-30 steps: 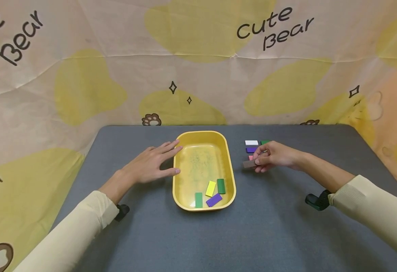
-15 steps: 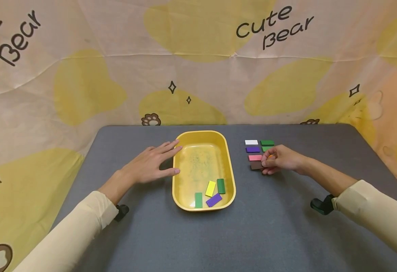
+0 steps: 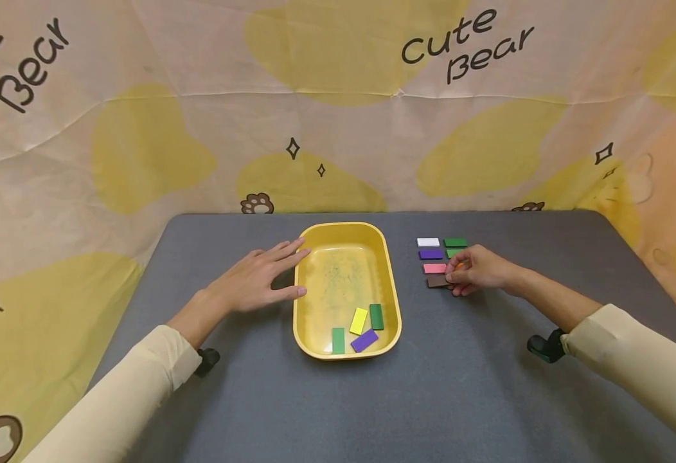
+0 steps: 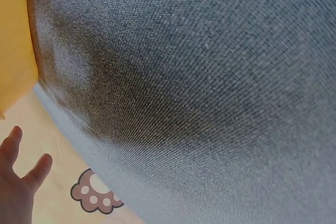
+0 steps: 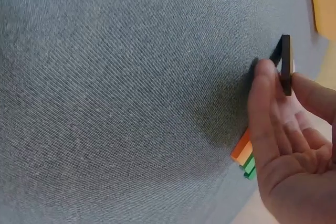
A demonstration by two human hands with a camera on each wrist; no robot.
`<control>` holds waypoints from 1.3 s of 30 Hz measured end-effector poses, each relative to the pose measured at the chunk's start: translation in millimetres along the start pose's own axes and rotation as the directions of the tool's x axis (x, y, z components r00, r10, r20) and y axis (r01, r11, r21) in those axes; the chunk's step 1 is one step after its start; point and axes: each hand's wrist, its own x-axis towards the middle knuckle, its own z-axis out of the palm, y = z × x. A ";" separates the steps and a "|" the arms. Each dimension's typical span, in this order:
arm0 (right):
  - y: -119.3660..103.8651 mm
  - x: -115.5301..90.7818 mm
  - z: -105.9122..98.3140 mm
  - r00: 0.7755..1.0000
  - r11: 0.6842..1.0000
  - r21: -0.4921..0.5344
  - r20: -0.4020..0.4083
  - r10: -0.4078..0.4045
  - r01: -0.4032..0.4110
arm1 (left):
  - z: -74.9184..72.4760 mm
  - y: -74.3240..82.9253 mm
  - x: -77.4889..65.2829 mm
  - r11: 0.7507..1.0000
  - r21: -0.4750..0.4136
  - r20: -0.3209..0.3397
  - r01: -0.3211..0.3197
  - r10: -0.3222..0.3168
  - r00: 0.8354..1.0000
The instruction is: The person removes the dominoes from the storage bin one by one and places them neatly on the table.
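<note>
My right hand [image 3: 479, 269] pinches one end of a dark brown domino-like block [image 3: 437, 281] low at the table, just in front of a pink block [image 3: 434, 269]. In the right wrist view the brown block [image 5: 286, 66] is tilted between thumb and fingers. Behind the pink block lie a purple block [image 3: 430, 254] and a white block [image 3: 428, 242]. Beside them are two green blocks, the farther green block [image 3: 455, 242] fully visible. An orange block [image 5: 242, 148] is mostly hidden by my fingers. My left hand [image 3: 259, 280], fingers spread, touches the left rim of the yellow tray [image 3: 346, 226].
Inside the tray, near its front end, lie a yellow block [image 3: 358, 321], a dark green block [image 3: 376, 317], a lighter green block [image 3: 338, 341] and a purple block [image 3: 364, 341]. The grey table [image 3: 430, 399] ends at a printed cloth backdrop [image 3: 338, 128].
My right hand has moved slightly right with the brown block, which has come down in front of the pink block. The left hand has stayed at the tray rim.
</note>
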 end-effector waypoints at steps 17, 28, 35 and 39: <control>2.1 3.2 4.2 0.999 0.990 -0.137 -0.044 -0.024 0.018 | 0.1 -0.5 -0.7 1.000 0.005 -0.007 -0.014 0.014 1.000; 0.1 1.6 5.0 0.998 0.988 -0.155 -0.054 -0.023 0.015 | -2.0 0.0 -1.5 1.000 0.004 -0.002 -0.011 0.012 1.000; -4.1 -0.3 2.9 0.999 0.986 -0.166 -0.042 -0.032 0.024 | -1.7 -0.8 -1.0 1.000 0.005 -0.005 -0.015 0.015 1.000; -14.2 -1.1 0.3 0.998 0.990 -0.137 -0.041 -0.049 0.043 | -1.7 -0.8 -0.7 1.000 0.010 -0.010 -0.019 0.020 1.000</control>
